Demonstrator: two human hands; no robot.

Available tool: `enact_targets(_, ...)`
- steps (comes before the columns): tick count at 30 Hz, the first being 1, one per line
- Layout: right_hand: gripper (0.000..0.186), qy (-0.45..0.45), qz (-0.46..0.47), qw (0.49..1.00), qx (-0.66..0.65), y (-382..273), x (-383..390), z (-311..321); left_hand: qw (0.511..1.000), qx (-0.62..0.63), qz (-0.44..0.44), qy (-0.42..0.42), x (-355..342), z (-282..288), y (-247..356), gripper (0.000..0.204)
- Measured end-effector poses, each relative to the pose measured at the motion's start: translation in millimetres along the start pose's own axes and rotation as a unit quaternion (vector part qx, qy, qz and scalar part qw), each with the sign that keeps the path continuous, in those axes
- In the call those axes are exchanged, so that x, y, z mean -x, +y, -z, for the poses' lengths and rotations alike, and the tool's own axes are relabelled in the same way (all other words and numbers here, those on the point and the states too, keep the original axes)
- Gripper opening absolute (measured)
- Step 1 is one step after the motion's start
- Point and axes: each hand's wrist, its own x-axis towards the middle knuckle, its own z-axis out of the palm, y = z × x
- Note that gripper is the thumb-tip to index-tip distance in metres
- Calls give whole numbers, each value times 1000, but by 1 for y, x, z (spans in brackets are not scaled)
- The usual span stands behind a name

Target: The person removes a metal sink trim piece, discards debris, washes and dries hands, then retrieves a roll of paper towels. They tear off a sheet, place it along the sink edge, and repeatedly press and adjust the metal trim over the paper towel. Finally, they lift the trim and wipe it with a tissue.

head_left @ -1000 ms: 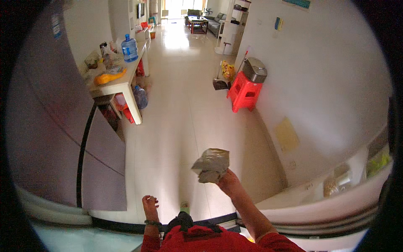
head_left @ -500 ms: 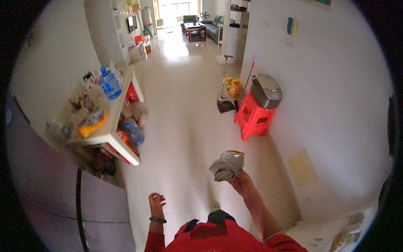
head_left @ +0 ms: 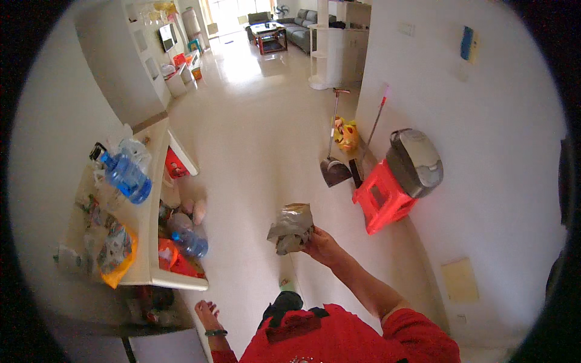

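Note:
A crumpled silver-grey foil-like bag (head_left: 292,228) is held out in front of me, over the floor. My right hand (head_left: 322,247) is closed on its right side, with some fingers hidden behind the bag. Its contents, if any, do not show. My left hand (head_left: 207,314) hangs low at my left side, wearing a dark bracelet. Its fingers are loosely bent and apart, and nothing is in them. The nearest thing to it is the front corner of a cream table (head_left: 175,279).
On the table are a large blue water bottle (head_left: 128,178) and an orange plastic bag (head_left: 121,261); another blue bottle (head_left: 190,243) lies beneath. At right, a red stool (head_left: 387,202) carries a rice cooker (head_left: 416,163), beside a dustpan (head_left: 334,172). A sofa (head_left: 301,33) stands far ahead.
I have moved forward, so the table and stool appear nearer. My right hand has brought the bag left and slightly up in view; my left hand is lower and further left.

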Motion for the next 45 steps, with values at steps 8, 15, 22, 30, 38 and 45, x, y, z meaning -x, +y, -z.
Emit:
enact_targets(8,50,35,31,998,-45,-86,-202,51,984,3,-65,-168,-174,-295,152,29)
enact_targets(15,47,46,62,995,-62,-177,-413,132,981,-24,-32,-190,-306,-504,200,28)
enact_targets(22,43,78,70,991,-78,-278,-593,187,994,-20,-4,-104,-436,-589,234,29)
enact_targets(30,41,162,157,968,-107,-364,-754,316,990,-69,46,-118,-608,-775,264,30)
enact_targets(38,33,369,272,879,-133,-444,-852,436,948,-154,2,-277,-713,-1052,355,34)
enact_targets(45,34,521,373,738,-210,-493,-889,563,899,-267,23,-347,-715,-1259,357,34)
